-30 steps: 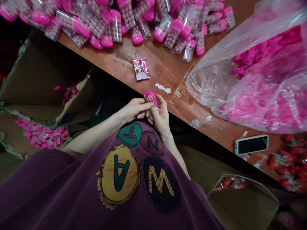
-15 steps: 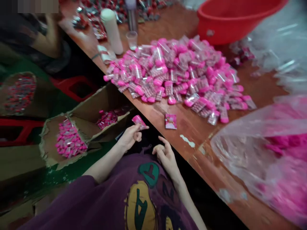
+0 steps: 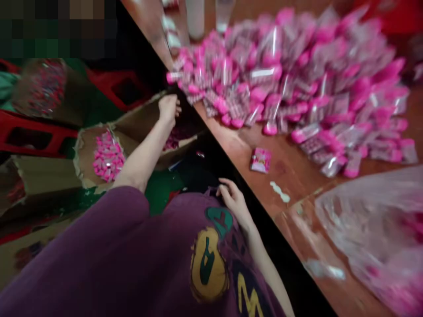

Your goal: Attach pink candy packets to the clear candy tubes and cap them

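Note:
My left hand [image 3: 169,109] reaches over the open cardboard box [image 3: 132,115] beside the table, its fingers curled downward. Whatever may be in those fingers is hidden from me. Below it, pink packets [image 3: 172,139] lie in the box's shadowed part. My right hand [image 3: 231,193] rests near the table edge in front of the purple shirt, index finger and thumb apart, with nothing visible in it. Closest to it on the table lies a small pink printed sachet [image 3: 261,160]. Behind that spreads a heap of clear packets with pink ends [image 3: 274,83].
A clear plastic bag [image 3: 343,215] with pink contents covers the table's right side. White bottle [image 3: 195,17] and plastic cup [image 3: 224,15] stand at the back. More pink pieces [image 3: 107,156] fill another box section. Red stools [image 3: 28,134] stand on the green floor.
My left hand has moved away and leftward over the box; the pink packet it held is no longer visible. The view has shifted closer to the heap. My right hand stays near the table edge.

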Demonstrator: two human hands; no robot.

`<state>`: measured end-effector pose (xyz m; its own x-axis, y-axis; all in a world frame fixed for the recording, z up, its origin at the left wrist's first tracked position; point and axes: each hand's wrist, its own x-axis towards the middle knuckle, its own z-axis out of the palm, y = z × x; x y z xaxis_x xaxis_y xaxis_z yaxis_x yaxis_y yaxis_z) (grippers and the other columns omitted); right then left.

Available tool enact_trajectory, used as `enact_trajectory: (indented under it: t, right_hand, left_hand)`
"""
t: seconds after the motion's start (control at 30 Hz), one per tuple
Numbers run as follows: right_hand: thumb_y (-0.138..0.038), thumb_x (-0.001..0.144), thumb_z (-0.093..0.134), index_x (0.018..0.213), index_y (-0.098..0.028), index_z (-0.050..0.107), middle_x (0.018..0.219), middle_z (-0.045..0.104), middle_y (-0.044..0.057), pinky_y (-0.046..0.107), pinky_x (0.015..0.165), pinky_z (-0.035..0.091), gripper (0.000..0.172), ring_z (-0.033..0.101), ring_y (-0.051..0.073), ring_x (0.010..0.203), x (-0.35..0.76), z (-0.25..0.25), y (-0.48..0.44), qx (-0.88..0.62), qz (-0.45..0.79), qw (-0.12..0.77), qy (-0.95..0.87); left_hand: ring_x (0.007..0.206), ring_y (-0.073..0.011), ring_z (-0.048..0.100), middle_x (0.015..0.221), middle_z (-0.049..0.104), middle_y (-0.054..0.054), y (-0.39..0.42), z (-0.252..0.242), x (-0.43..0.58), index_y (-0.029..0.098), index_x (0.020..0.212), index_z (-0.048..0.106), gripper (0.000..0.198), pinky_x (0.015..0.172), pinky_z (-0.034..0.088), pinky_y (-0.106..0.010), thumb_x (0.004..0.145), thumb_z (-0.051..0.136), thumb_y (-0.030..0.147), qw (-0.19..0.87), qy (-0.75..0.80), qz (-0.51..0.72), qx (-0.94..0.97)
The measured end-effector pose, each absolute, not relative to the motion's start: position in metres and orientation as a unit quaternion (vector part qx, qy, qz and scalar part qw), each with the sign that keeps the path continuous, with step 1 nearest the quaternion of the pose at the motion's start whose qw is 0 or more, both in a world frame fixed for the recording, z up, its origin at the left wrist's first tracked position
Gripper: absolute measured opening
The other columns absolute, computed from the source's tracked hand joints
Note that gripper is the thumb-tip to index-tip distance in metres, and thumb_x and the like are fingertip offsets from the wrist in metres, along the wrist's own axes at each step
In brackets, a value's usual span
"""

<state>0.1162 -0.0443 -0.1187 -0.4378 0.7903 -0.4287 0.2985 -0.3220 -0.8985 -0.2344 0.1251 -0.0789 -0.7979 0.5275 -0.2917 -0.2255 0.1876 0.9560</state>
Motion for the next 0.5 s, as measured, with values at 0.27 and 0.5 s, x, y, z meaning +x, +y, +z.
enact_trajectory:
  t: [0.27, 0.5]
  right_hand:
    - [-0.055, 0.094, 0.063, 0.130, -0.017, 0.067, 0.084, 0.070, 0.002, 0.033, 0.080, 0.052, 0.053, 0.066, 0.018, 0.081, 0.129, -0.142, -0.048, -0.555, 0.638, 0.122, -0.520]
    - [-0.064, 0.091, 0.059, 0.130, -0.012, 0.067, 0.086, 0.074, 0.007, 0.038, 0.087, 0.056, 0.065, 0.071, 0.023, 0.085, 0.128, -0.145, -0.034, -0.577, 0.609, 0.086, -0.537]
  left_hand:
    - [0.048, -0.0065, 0.056, 0.077, 0.071, -0.002, 0.105, -0.142, -0.200, 0.018, 0.088, 0.068, 0.013, 0.042, 0.033, -0.018, 0.097, 0.073, 0.025, 0.378, 0.704, 0.590, 0.114]
    - [0.051, -0.0046, 0.054, 0.080, 0.070, 0.000, 0.113, -0.114, -0.254, 0.016, 0.098, 0.065, 0.006, 0.045, 0.036, -0.017, 0.101, 0.064, 0.021, 0.355, 0.664, 0.656, 0.051]
